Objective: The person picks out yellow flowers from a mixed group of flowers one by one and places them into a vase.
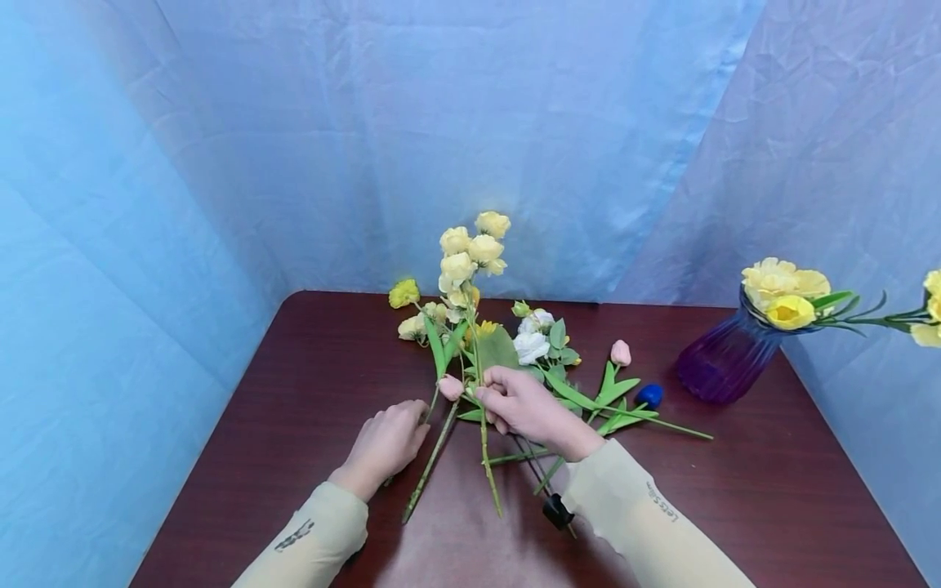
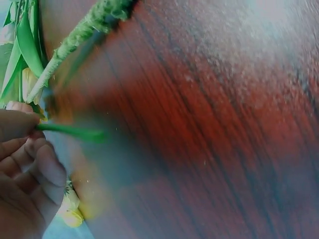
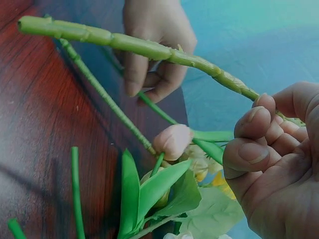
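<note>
My right hand [image 1: 525, 404] pinches a thick green stalk [image 3: 144, 49] between thumb and fingers. Several pale yellow blossoms [image 1: 470, 249] top that stalk, which stands up over the other flowers. At the left, my left hand [image 1: 385, 445] pinches a thin green flower stem [image 2: 75, 131] near its cut end. Long green leaves [image 1: 435, 347] grow higher on this stem; which bloom it bears I cannot tell. Between the hands lie a pink tulip [image 1: 451, 387] and another rough green stalk [image 3: 104, 94]. White flowers [image 1: 532, 343] lie behind my right hand.
At the right, a blue-purple glass vase [image 1: 724, 359] holds yellow flowers [image 1: 790, 310], some leaning far right. Before it lie a blue egg-shaped object [image 1: 650, 396] and another pink tulip [image 1: 621, 353]. A black clip-like piece [image 1: 557, 510] lies by my right sleeve. Blue cloth [image 1: 441, 122] hangs behind the table.
</note>
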`<state>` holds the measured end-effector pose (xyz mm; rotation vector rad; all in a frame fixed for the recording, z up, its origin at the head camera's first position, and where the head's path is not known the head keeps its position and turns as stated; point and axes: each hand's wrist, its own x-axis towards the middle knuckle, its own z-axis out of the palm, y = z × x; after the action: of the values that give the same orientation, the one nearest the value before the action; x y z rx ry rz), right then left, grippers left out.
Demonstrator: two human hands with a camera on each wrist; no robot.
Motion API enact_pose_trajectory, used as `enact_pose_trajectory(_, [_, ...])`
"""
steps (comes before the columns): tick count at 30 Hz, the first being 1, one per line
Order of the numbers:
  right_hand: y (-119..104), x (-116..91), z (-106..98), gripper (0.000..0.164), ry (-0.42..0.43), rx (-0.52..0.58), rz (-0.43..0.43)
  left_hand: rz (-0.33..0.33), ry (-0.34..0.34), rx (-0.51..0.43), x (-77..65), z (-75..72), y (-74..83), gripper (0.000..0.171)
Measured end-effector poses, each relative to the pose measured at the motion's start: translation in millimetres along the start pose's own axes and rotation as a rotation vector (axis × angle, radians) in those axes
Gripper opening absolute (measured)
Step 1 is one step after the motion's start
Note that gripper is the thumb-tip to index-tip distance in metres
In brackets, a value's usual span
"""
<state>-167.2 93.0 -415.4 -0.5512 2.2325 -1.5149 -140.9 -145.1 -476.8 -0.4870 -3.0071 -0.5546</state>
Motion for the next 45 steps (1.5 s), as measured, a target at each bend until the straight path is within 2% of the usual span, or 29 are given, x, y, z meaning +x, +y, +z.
enact_pose_trajectory(5, [0,-1,-1,0.023,0.008,0.044,0.021,-0.107,-0.081,-0.023,-0.9,1.3,2.2,0.009])
enact_pose_trajectory(9, [4,0,-2,0.025,0.006,0.041,0.018,-0.171,-0.06,0.009,-2.0,5.0,6.0,0.025])
enact_pose_trajectory(12, [8,1,-3,0.024,0.01,0.037,0.018,-0.183,-0.06,0.038,-2.4,8.4,9.9,0.041])
enact_pose_trajectory(14, [9,1,-2,0.022,0.011,0.039,0.018,-0.188,-0.079,0.041,-2.5,9.9,12.4,0.046])
enact_pose_trajectory(18, [8,1,-1,0.022,0.006,0.041,0.014,-0.194,-0.098,0.01,-1.8,11.7,15.0,0.041])
enact_pose_trajectory(22, [7,1,-1,0.023,0.008,0.022,0.005,-0.208,-0.064,-0.009,-0.3,12.4,16.2,0.035])
enact_pose_trajectory(29, [7,2,1,0.022,0.013,0.002,0.002,-0.186,-0.001,-0.043,0.6,9.3,21.1,0.032])
enact_pose_trajectory(35, [3,6,5,0.018,-0.001,-0.004,-0.015,-0.152,0.005,-0.07,3.6,7.9,25.0,0.025])
enact_pose_trajectory(39, [0,7,9,0.018,-0.006,-0.045,-0.026,-0.123,0.01,-0.049,5.2,10.3,26.0,0.022])
enact_pose_trajectory(45, [-7,6,17,0.018,-0.024,-0.107,-0.062,-0.036,0.128,0.014,7.0,13.5,31.1,0.021])
